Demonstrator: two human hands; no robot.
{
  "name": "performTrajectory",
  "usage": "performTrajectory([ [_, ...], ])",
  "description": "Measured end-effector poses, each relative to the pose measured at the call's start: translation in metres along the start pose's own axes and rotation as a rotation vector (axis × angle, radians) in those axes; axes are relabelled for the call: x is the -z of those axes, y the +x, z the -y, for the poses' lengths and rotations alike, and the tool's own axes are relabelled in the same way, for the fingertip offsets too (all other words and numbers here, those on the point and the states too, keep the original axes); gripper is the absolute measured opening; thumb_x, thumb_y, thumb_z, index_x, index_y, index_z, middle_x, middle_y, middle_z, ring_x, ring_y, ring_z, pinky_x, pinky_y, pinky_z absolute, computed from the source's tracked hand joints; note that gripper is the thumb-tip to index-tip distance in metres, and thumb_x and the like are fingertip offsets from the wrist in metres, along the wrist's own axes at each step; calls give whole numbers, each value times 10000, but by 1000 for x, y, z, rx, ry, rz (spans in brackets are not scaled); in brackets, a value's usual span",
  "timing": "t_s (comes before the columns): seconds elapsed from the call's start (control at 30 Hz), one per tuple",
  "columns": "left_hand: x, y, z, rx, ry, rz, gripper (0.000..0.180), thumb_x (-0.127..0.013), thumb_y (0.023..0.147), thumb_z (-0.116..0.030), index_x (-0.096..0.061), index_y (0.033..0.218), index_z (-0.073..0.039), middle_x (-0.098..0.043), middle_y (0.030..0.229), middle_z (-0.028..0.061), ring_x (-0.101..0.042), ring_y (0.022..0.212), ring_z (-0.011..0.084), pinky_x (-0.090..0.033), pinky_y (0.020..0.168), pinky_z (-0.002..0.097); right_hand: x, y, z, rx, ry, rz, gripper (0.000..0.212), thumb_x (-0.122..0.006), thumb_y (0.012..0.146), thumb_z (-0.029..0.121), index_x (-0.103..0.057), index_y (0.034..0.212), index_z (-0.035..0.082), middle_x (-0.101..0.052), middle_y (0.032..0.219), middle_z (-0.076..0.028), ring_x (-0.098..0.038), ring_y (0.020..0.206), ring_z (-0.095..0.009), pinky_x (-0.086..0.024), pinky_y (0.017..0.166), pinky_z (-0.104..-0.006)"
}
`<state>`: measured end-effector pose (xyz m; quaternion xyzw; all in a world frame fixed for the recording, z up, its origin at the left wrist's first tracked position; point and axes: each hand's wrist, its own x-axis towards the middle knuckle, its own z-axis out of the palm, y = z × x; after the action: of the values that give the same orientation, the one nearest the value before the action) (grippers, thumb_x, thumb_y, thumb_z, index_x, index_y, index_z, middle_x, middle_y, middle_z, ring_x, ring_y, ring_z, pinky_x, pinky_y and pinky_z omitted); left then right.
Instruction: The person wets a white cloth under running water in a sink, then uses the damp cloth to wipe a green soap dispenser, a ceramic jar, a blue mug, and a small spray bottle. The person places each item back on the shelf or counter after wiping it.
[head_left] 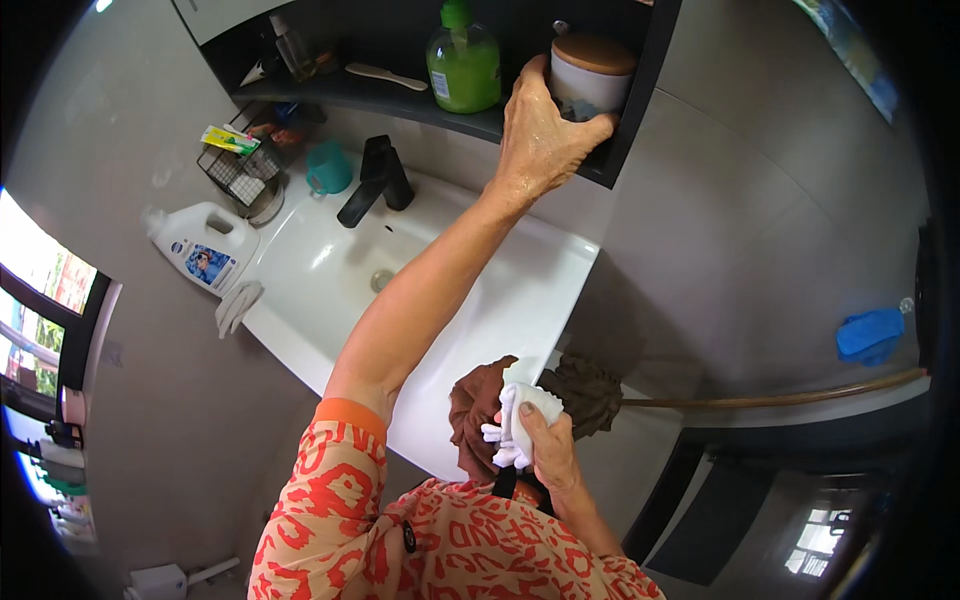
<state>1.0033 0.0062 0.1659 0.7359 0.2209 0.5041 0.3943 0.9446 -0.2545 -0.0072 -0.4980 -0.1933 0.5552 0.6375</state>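
Observation:
My left hand (545,140) reaches up to the dark shelf with fingers and thumb spread around a white ceramic jar (590,82). The jar has a wooden lid and stands at the shelf's right end. Just left of my fingers is a pump bottle of green liquid soap (464,70). Low in front of my body, my right hand (553,450) grips a bunched white cloth (524,425), thumb on top. A reddish-brown cloth (478,405) lies at the near corner of the white sink (520,310), beside the white cloth.
A black faucet (378,180) and teal cup (328,168) stand at the sink's back. Left are a wire basket (240,165), a white jug (205,245) and pale gloves (238,305). A dark mop head (580,392) with a wooden handle (770,402) extends right.

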Motion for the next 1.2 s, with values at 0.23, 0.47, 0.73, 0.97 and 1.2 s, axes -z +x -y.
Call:
performTrajectory([
  [0.23,-1,0,0,6,-151,-87,692,-774,560,-222,-466,1113,59,-602,976,149,-599,877,230,-496,790,325,6,-1,0,12,58,4,342,-555,904,235,-555,1101,-45,-649,882,-121,-633,739,-164,-529,654,-285],
  [0.47,48,-69,-22,5,-308,-158,738,-781,602,-171,-389,1202,3,-546,1050,121,-574,935,211,-489,813,338,22,3,15,258,270,-126,550,-307,958,428,-512,1133,-51,-628,938,-150,-641,737,-210,-530,647,-301],
  [0.73,64,-209,-8,412,-766,-226,591,-743,696,-159,-478,1184,42,-605,1029,118,-600,914,198,-503,785,329,-29,7,62,864,-220,-2,556,-497,902,375,-373,1254,-38,-485,1113,-120,-494,983,-202,-406,851,-340],
  [0.97,68,-258,-17,426,-479,-246,501,-681,812,-208,-463,1224,-23,-572,1096,50,-566,987,133,-483,841,297,-58,17,66,1187,-1055,157,575,-494,886,420,-411,1277,6,-461,1297,-143,-363,1233,-214,-182,908,-389],
  [1.2,60,-278,-13,528,-855,-253,818,-798,698,-280,-348,1339,-46,-514,1213,64,-511,1117,175,-426,963,348,-57,38,88,658,-438,456,480,-423,948,342,-439,1266,-18,-520,1233,-176,-508,1090,-260,-333,937,-376],
])
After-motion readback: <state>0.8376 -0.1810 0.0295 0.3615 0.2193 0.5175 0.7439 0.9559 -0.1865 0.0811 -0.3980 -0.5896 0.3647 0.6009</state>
